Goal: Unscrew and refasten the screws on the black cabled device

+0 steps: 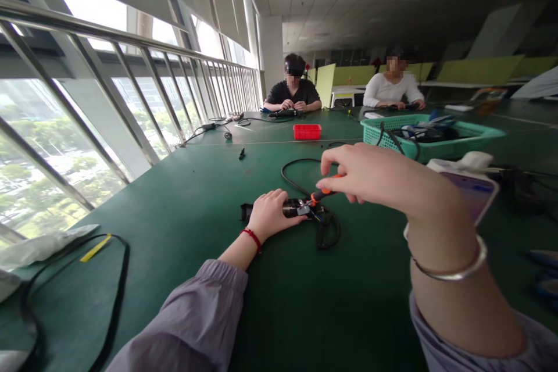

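My left hand (272, 212) is wrapped round a black cylindrical device (246, 212) lying on the green table. At the device's right end, small metal parts and thin coloured wires are exposed, and a grey block (304, 209) sits there. My right hand (375, 177) grips a screwdriver (321, 194) with a black and orange handle, tilted down to the left. Its shaft reaches the exposed end by the grey block; whether the tip sits in a screw cannot be made out. A black cable (288, 170) loops behind the device, and a dark curved piece (321, 235) lies just right of it.
Beyond my hands stand a small red basket (307, 132) and a teal basket (475, 138) holding cables. A phone (473, 195) leans at the right. A black strap (124, 267) lies left, near a metal railing (143, 40). Two people sit at the far end.
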`<state>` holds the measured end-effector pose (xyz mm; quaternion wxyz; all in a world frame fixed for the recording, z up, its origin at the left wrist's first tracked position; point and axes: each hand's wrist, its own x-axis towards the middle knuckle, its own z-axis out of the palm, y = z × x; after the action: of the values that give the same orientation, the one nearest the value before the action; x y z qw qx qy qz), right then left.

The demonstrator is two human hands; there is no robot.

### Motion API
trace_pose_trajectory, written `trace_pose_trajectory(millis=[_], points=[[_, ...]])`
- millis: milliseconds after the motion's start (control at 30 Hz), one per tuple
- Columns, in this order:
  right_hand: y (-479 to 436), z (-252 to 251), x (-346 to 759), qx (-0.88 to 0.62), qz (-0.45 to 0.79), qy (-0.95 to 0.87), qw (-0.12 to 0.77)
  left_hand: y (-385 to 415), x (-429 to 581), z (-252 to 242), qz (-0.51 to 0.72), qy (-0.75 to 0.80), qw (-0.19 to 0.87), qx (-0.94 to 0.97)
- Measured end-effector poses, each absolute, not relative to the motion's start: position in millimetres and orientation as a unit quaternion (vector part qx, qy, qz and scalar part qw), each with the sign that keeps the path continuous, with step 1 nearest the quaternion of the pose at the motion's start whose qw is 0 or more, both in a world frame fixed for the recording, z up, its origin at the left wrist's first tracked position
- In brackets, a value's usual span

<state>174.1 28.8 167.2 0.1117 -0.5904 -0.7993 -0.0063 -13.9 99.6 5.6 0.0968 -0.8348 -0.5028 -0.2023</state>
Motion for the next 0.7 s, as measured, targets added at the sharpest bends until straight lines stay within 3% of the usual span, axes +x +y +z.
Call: trace_pose_trajectory(millis=[133,400,700], points=[[29,160,179,-0.557,-0.085,-0.815,0.134,101,-14,5,-0.197,-0.506,0.09,-0.835],[32,167,166,-0.599,-0.012,-0.796,0.086,104,-15,4,-0.201,-0.504,0.079,-0.836],[38,158,172,-0.559,-0.074,-0.808,0.168,104,-14,5,-0.193,-0.505,0.075,-0.838]])
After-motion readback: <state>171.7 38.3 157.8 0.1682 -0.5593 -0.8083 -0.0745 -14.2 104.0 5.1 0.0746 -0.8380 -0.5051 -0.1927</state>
